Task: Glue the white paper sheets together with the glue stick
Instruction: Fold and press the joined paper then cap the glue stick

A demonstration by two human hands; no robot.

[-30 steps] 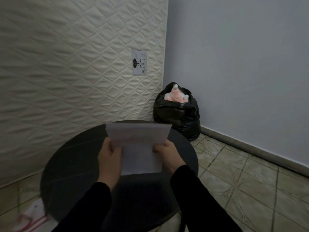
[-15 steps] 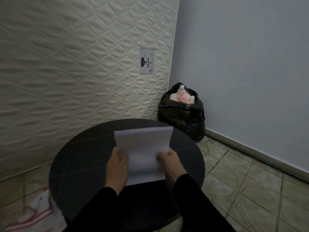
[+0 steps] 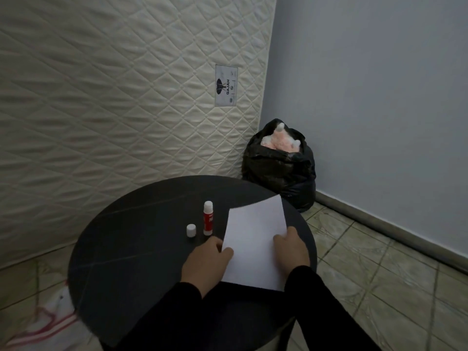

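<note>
We are looking at the white paper (image 3: 255, 244), which is lying on the right half of the round black table (image 3: 126, 262), its far corner reaching toward the table's rim. The left hand (image 3: 206, 264) is grasping the paper's left edge, thumb lying on top of the sheet. The right hand (image 3: 291, 252) is holding the right edge, fingers curled over it. We cannot tell whether one sheet or several are lying there. Just left of the paper, the glue stick (image 3: 208, 218) is standing upright with its white tip showing, and its white cap (image 3: 191, 230) is sitting beside it on the table. Both sleeves are black. Behind the table, a quilted mattress (image 3: 114, 84) is leaning upright, and a black bag (image 3: 278, 168) is sitting in the corner on the tiled floor (image 3: 379, 262).
</note>
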